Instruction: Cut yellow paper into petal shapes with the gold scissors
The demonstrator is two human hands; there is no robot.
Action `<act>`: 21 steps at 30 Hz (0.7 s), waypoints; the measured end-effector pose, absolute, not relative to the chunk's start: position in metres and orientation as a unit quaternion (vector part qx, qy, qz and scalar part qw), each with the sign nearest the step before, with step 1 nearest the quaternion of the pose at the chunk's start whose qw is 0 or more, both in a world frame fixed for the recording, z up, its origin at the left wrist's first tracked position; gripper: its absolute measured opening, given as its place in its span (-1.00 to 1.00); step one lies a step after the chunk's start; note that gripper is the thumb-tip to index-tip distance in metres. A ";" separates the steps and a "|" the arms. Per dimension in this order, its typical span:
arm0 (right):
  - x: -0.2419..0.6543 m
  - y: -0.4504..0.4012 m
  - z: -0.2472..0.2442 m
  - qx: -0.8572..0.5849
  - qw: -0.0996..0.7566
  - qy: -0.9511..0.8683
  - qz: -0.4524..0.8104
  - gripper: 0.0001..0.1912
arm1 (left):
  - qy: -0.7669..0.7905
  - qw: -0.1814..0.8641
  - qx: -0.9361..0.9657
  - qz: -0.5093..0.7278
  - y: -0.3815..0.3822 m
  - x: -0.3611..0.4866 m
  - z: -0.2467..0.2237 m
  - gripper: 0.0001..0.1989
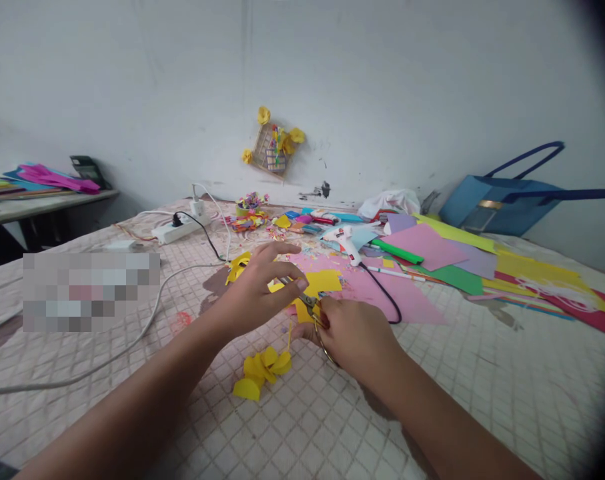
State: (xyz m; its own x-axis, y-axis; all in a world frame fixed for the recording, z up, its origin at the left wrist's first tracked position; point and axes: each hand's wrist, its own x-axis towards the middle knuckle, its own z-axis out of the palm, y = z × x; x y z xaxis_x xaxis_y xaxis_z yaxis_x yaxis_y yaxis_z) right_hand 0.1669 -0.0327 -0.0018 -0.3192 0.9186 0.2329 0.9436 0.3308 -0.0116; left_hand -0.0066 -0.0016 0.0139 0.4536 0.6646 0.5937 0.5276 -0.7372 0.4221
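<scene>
My right hand (355, 333) is wrapped round the handles of a pair of scissors (309, 303), whose blades point up and left. Just left of them, my left hand (262, 290) hovers over the blades with its fingers apart; whether it touches any paper is hidden. Yellow paper (325, 283) lies behind the scissors on a pink sheet (402, 300). Several cut yellow petals (265, 367) rest on the checked cloth in front of my hands. More yellow pieces (239, 263) are beyond my left hand.
A white glue gun (346, 241) with a black cord sits behind my right hand. Coloured sheets (427, 247) and a blue bag (507, 200) are at the right. A power strip (182, 229) and cables (147, 333) are at the left.
</scene>
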 end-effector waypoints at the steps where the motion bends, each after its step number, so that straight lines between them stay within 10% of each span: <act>1: 0.167 -0.033 -0.002 -0.576 0.096 -0.809 -0.062 -0.30 | 0.353 0.097 0.845 0.389 -0.001 -0.007 0.014 -0.85; 21: 0.166 -0.035 -0.001 -0.569 0.066 -0.815 -0.088 -0.26 | 0.333 0.242 0.792 0.450 0.001 -0.006 0.014 -0.87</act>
